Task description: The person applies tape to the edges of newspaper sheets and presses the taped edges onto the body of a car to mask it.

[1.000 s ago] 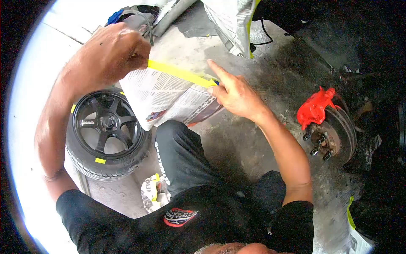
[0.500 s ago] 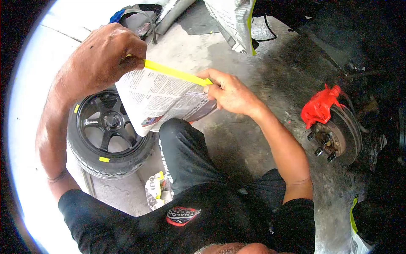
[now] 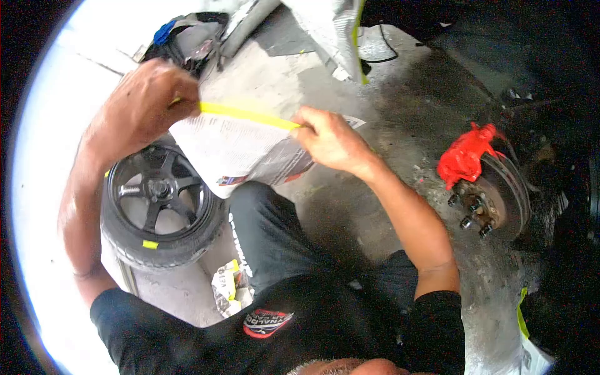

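A sheet of newspaper point(image 3: 215, 147) hangs in front of me, with yellow tape point(image 3: 247, 115) along its upper edge. My left hand point(image 3: 147, 90), somewhat blurred, is closed on the left end of the tape; its fingertips are partly hidden. At the right end, my right hand point(image 3: 328, 137) pinches the tape and paper between thumb and fingers. The tape is stretched between both hands. Below the sheet lies a black-spoked wheel point(image 3: 161, 189) with its tyre, bearing bits of yellow tape point(image 3: 150, 245).
To the right is a brake disc point(image 3: 500, 209) with wheel studs and a red-painted caliper point(image 3: 465, 156). Crumpled newspaper with yellow tape point(image 3: 230, 289) lies beside my knee point(image 3: 262, 212). More hanging paper point(image 3: 328, 31) and a dark bundle with blue point(image 3: 190, 40) are at the top.
My left hand has shifted slightly down and left, and the tape and newspaper have moved with it. A corner of paper now shows beyond my right hand. The view has shifted slightly.
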`<state>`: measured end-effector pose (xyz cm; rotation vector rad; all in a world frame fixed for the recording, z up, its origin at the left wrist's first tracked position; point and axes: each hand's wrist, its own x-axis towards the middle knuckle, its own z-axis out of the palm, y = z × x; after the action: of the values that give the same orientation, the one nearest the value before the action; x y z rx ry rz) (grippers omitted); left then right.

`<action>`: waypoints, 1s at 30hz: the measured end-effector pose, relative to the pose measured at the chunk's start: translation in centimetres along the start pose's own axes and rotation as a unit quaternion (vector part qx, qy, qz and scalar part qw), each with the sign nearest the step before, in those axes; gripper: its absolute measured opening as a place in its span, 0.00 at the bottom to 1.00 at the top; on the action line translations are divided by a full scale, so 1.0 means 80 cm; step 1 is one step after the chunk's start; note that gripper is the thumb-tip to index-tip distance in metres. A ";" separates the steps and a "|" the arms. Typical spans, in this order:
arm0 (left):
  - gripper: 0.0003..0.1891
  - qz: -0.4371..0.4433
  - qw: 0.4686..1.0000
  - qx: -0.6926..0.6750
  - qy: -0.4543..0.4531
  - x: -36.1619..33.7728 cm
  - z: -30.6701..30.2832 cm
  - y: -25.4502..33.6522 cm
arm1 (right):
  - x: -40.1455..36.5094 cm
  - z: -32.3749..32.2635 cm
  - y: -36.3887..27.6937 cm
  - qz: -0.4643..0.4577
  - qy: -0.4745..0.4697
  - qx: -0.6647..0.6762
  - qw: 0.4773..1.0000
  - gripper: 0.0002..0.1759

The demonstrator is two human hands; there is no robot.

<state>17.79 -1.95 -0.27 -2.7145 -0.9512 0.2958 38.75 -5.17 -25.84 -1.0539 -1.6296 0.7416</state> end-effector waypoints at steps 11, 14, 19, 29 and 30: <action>0.19 0.021 0.993 -0.076 0.094 -0.076 0.036 -0.082 | 0.017 0.001 -0.066 -0.010 0.009 -0.140 0.990 0.09; 0.38 -0.027 0.995 -0.081 0.052 -0.042 0.036 -0.058 | 0.007 -0.030 -0.049 0.005 -0.019 -0.140 0.990 0.09; 0.49 -0.144 0.984 -0.082 -0.063 -0.062 0.022 -0.106 | -0.001 -0.018 -0.060 -0.028 -0.018 -0.134 0.990 0.09; 0.16 0.045 0.970 -0.237 -0.014 0.029 0.066 0.083 | -0.018 0.010 -0.092 -0.035 -0.021 -0.122 0.992 0.11; 0.14 0.039 0.968 -0.247 -0.011 0.030 0.069 0.081 | -0.016 0.001 -0.102 -0.006 -0.071 -0.162 0.984 0.11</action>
<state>21.93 -4.37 -7.71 -3.2088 -1.0405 0.1120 36.57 -9.84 -19.39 -1.2414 -1.9226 0.5636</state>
